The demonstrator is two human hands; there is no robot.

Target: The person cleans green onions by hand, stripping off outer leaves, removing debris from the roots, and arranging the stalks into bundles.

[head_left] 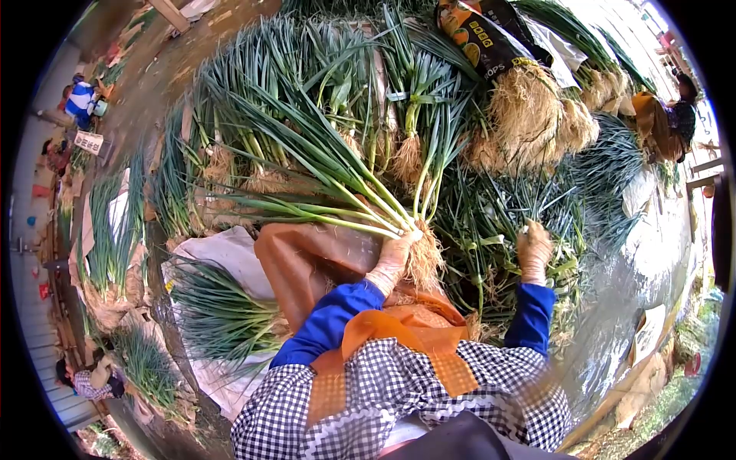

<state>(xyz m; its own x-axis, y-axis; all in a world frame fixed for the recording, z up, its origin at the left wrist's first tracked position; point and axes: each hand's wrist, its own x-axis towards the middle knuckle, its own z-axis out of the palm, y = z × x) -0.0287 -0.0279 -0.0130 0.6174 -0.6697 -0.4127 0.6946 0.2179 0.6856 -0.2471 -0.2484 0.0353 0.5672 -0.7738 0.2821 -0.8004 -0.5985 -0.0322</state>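
Beside the roots [424, 267], the left hand [391, 259] clasps green onions [364, 184]; right hand [534, 249] hold unclear.

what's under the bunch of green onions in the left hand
Under the bunch, parts of a brown apron and other green onions show around its edges; whatever it directly covers cannot be seen.

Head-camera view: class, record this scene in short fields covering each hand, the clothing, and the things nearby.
left hand: closed around long-leaved plants, near their pale roots
right hand: raised over a leafy heap; grip unclear
clothing: blue sleeves, orange-brown apron
far right: black printed bag by a large rooted bundle
near left: green bunch on a pale sheet
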